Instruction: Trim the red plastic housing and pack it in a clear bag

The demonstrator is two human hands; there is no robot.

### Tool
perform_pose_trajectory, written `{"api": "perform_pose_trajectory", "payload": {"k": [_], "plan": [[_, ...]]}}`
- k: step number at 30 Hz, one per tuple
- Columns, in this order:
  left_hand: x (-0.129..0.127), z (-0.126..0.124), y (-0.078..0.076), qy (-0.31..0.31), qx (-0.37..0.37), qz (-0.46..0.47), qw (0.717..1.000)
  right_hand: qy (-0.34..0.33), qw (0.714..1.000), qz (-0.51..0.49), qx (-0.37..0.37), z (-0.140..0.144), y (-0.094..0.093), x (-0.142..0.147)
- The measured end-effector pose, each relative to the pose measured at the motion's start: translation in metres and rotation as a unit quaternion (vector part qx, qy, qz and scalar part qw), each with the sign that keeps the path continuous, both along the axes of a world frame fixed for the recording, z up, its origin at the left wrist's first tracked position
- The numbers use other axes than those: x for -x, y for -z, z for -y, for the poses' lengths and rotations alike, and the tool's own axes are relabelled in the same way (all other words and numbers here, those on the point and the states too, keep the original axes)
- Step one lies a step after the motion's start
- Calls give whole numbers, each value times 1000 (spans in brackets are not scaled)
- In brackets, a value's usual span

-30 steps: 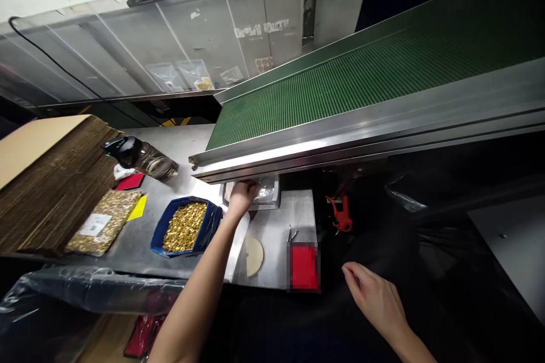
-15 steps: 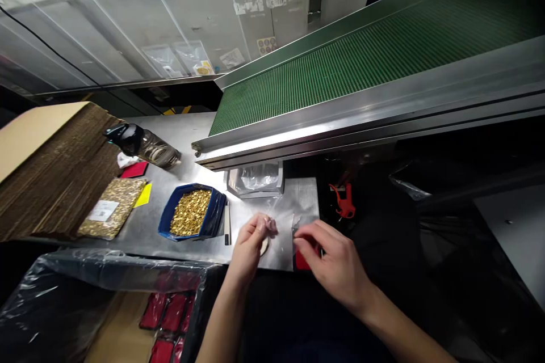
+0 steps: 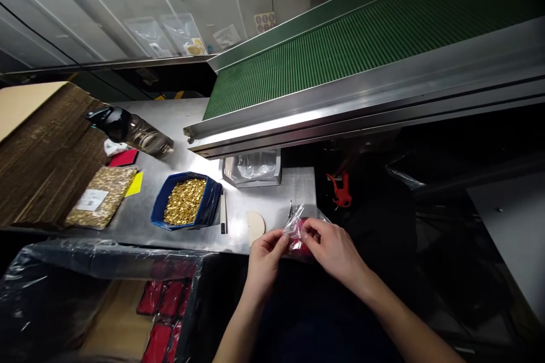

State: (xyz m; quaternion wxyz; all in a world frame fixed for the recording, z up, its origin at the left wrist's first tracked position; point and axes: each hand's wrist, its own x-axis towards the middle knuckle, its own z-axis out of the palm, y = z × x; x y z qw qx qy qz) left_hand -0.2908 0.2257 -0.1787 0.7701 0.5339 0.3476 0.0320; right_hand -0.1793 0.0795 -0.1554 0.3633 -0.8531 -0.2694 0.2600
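Note:
Both my hands pinch a small clear plastic bag (image 3: 300,221) at the near edge of the steel table (image 3: 272,204). My left hand (image 3: 266,255) grips its left side and my right hand (image 3: 330,247) its right side. A red item (image 3: 296,244) shows through the bag between my fingers. A blue tray of small gold pieces (image 3: 185,209) stands to the left of my hands. A tray of clear bags (image 3: 253,167) sits under the conveyor.
A green conveyor belt (image 3: 361,39) slopes overhead at the right. Flat cardboard (image 3: 38,153), a gold packet (image 3: 100,197), a dark bottle (image 3: 128,131) and a beige disc (image 3: 255,226) lie on the table. A lined box with red packs (image 3: 164,317) stands at lower left.
My left hand drew back from the tray of clear bags with a bag. My right hand came in from the right. Both now hold the bag over the red item.

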Motion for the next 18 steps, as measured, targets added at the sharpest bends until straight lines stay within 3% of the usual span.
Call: {"api": "perform_pose_trajectory", "payload": {"k": [3,8,12,15,18], "plan": [[-6,4,1,14,11,1,1000,3,999,-35,-14,7,-5,-1],[-13,17,-2,51,38,10,998,-56,991,-116,-32,9,-12,-1],[-9,9,0,46,25,3,999,-17,996,-87,-19,16,-8,-9],[-2,-2,-1,29,-44,-2,999,40,999,-30,9,21,-8,-14],[-1,1,-6,70,-126,-5,990,22,998,-46,-22,18,-14,-6]]}}
